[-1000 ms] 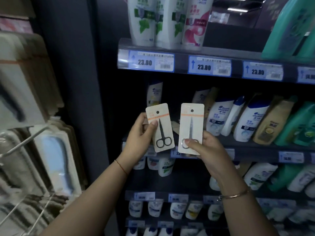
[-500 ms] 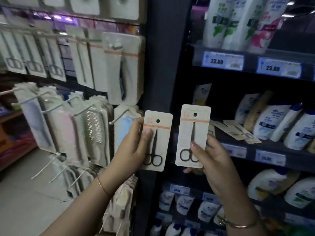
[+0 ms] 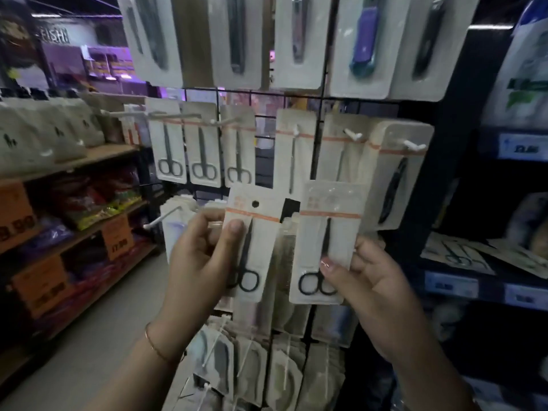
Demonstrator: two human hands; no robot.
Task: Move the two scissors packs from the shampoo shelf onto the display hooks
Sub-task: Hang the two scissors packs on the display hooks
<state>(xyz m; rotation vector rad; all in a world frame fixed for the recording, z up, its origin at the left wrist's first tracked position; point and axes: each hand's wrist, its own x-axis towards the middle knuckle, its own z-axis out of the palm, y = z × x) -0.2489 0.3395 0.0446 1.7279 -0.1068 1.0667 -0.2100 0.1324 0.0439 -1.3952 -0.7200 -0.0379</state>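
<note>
My left hand [image 3: 195, 262] grips a white card pack with black scissors, the left scissors pack [image 3: 261, 232], thumb on its front. My right hand [image 3: 367, 286] holds the right scissors pack [image 3: 329, 232] by its lower edge, thumb over the scissor handles. Both packs stand upright side by side in front of the wire display rack [image 3: 320, 105]. Just above them hang matching scissors packs [image 3: 204, 149] on white display hooks [image 3: 175, 115]. The hanging hole of the left pack is visible; the right pack's top is blurred.
More hooks with nail tools hang above and combs or files below the hands. The shampoo shelf [image 3: 486, 280] is at the right, with more card packs [image 3: 462, 256] lying on it. Wooden shelves with goods and orange price signs [image 3: 115, 241] stand at the left.
The view has swung left from the shampoo shelf to the hook rack. Both hands carried their packs along and now hold them right in front of the hanging scissors row.
</note>
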